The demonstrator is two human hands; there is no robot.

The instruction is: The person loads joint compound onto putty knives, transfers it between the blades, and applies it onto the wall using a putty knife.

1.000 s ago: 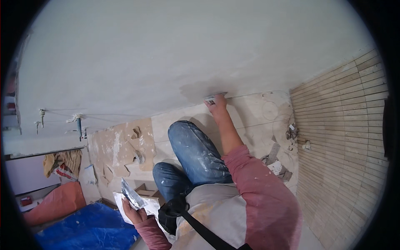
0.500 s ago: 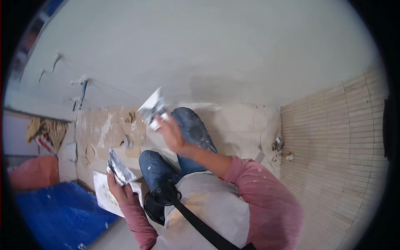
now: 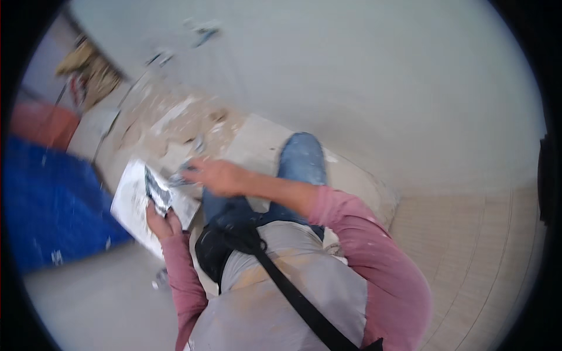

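Silvery flat metal blade [image 3: 158, 191] sits gripped in the left hand [image 3: 161, 222], over a white rectangular board [image 3: 127, 196]; the blurred right hand [image 3: 219, 175] holds a second silvery metal blade [image 3: 184, 175] just beside it. Misaligned motion could knock their edges together.

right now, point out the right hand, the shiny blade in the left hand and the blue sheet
Right hand [image 3: 215, 176], head view: back of the hand.
Shiny blade [image 3: 158, 190], head view: its flat face.
Blue sheet [image 3: 55, 202], head view: its visible middle.
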